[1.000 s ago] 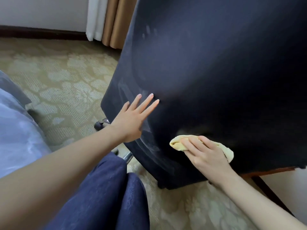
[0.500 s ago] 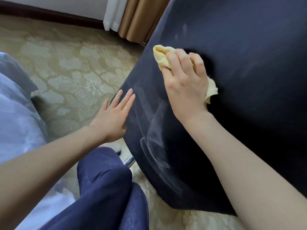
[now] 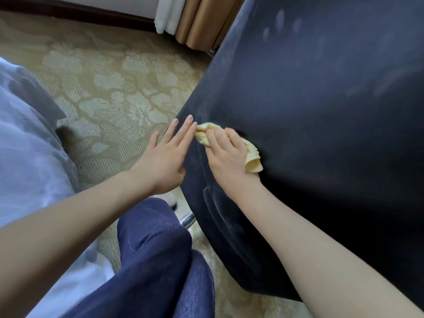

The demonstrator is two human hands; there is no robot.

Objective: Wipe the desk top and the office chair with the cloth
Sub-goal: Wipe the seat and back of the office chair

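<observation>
The right hand (image 3: 229, 157) pressed a bunched yellow cloth (image 3: 251, 154) flat against the dark blue back of the office chair (image 3: 321, 134), its fingers (image 3: 212, 140) curled loosely over the cloth so that folds stuck out past the fingertips at about ten o'clock and below the palm edge at about four o'clock. That hand was closed on the cloth, not wide. The left hand (image 3: 164, 160) held nothing: it lay open with fingers straight and together, pointing toward one o'clock, its fingertips resting on the chair's left edge just beside the cloth, almost touching it. The cloth sat near the middle of the view, on the left part of the chair back. Pale smears and dusty marks showed on the chair fabric, some at twelve o'clock from the cloth and curved ones at six o'clock. One cloth, one chair and two hands were in sight. A knee in dark blue trousers (image 3: 156, 260) filled the six o'clock area, a patterned carpet (image 3: 110, 97) lay at ten o'clock, curtains (image 3: 195, 19) hung at twelve o'clock, and white bedding (image 3: 25, 157) sat at nine o'clock. A shiny metal part (image 3: 188, 219) showed under the chair's lower left edge.
</observation>
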